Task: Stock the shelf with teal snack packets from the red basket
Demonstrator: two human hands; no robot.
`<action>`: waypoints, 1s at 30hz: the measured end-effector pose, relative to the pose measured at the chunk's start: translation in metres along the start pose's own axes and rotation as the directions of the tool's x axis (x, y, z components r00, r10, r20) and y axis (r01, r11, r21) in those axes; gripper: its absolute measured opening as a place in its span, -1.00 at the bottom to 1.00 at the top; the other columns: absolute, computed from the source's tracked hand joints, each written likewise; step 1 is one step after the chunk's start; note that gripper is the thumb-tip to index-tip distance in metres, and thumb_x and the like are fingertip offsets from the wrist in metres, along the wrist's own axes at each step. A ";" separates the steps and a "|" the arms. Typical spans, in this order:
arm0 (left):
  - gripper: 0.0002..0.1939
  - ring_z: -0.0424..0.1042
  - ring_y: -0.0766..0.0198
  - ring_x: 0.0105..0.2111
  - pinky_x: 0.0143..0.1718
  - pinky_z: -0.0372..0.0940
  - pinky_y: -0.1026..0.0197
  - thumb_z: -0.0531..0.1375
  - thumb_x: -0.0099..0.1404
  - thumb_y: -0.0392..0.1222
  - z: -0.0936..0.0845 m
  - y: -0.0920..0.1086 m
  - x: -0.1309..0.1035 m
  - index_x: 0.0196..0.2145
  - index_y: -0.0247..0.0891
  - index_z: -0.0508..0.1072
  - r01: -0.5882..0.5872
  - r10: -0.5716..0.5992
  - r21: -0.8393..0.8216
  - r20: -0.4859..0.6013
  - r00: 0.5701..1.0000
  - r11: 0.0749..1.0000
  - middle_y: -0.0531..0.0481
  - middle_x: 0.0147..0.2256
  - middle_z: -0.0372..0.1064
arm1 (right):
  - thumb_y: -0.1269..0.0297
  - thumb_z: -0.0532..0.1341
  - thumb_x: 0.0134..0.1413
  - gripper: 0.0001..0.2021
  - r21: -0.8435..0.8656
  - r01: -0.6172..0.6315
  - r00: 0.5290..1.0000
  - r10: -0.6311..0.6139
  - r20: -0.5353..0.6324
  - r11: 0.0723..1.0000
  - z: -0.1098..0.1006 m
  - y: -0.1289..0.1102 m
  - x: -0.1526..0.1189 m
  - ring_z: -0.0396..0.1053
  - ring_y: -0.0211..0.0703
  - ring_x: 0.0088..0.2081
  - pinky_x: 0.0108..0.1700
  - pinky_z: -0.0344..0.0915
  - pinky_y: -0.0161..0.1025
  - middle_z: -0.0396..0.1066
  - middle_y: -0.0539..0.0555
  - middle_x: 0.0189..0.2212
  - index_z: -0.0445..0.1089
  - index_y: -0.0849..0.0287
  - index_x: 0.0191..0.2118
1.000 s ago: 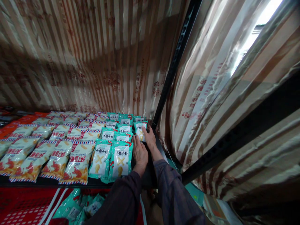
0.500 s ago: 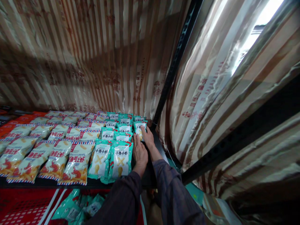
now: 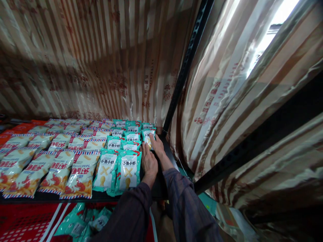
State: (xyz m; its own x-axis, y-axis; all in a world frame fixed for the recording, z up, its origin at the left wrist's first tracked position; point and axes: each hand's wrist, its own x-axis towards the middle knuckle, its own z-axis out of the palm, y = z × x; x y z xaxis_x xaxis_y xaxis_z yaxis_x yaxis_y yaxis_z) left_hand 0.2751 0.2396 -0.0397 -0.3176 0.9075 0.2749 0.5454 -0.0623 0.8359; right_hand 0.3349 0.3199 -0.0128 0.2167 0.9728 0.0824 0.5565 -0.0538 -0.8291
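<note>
A small teal and white snack bag (image 3: 148,134) lies in the rightmost row on the shelf. My right hand (image 3: 158,148) is around its right side, thumb on the front and fingers along the edge, closed on it. My left hand (image 3: 149,164) is just below and left, fingers stretched out, fingertips against the bag's lower part. Its palm is hidden. Beside my left hand lies a front teal snack bag (image 3: 128,171); several more teal bags (image 3: 114,143) lie in rows behind it.
Cream-coloured snack bags (image 3: 79,174) fill the shelf to the left, with orange packs (image 3: 19,130) beyond. A black metal post (image 3: 185,67) rises at the back right corner. Striped curtains (image 3: 121,67) hang behind and right. Below, a red basket (image 3: 25,220) holds teal bags.
The view has shifted slightly, so the shelf and bags appear a little further left. Both hands keep nearly the same place at the rightmost teal bag.
</note>
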 end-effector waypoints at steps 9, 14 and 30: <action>-0.45 -0.13 0.16 0.29 0.29 -0.12 0.03 -0.09 0.25 -0.35 -0.001 0.002 -0.001 0.20 -0.34 0.18 0.001 -0.001 -0.009 0.000 1.000 1.000 -0.15 0.26 0.01 | -0.21 -0.07 0.12 -0.42 0.008 -0.014 1.000 0.014 0.008 1.000 0.001 0.000 0.001 0.38 0.00 -0.05 0.02 0.21 -0.10 0.46 0.11 -0.10 0.31 0.05 0.08; -0.44 -0.14 0.18 0.30 0.30 -0.15 0.04 -0.08 0.24 -0.36 -0.001 0.002 0.000 0.21 -0.30 0.17 -0.006 0.006 -0.015 -0.006 1.000 1.000 -0.11 0.26 0.02 | -0.19 -0.09 0.15 -0.43 0.001 -0.011 0.999 0.011 -0.050 1.000 0.004 0.000 -0.002 0.39 -0.04 -0.08 -0.03 0.24 -0.15 0.46 0.10 -0.12 0.31 0.05 0.08; -0.44 -0.16 0.14 0.30 0.29 -0.12 0.02 -0.09 0.22 -0.41 -0.002 0.000 0.000 0.19 -0.33 0.19 0.001 -0.001 -0.008 0.014 1.000 1.000 -0.15 0.27 -0.02 | -0.13 -0.10 0.19 -0.46 -0.101 -0.002 0.994 -0.009 -0.107 0.995 0.009 -0.004 -0.007 0.39 0.03 -0.06 -0.03 0.23 -0.12 0.44 0.19 -0.10 0.30 0.13 0.04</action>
State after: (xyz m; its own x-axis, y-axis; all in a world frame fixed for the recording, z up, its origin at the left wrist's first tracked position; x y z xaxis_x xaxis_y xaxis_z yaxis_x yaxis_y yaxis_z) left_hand 0.2736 0.2388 -0.0388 -0.3071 0.9134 0.2673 0.5386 -0.0647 0.8401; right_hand 0.3240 0.3148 -0.0147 0.2964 0.9434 0.1488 0.6340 -0.0778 -0.7694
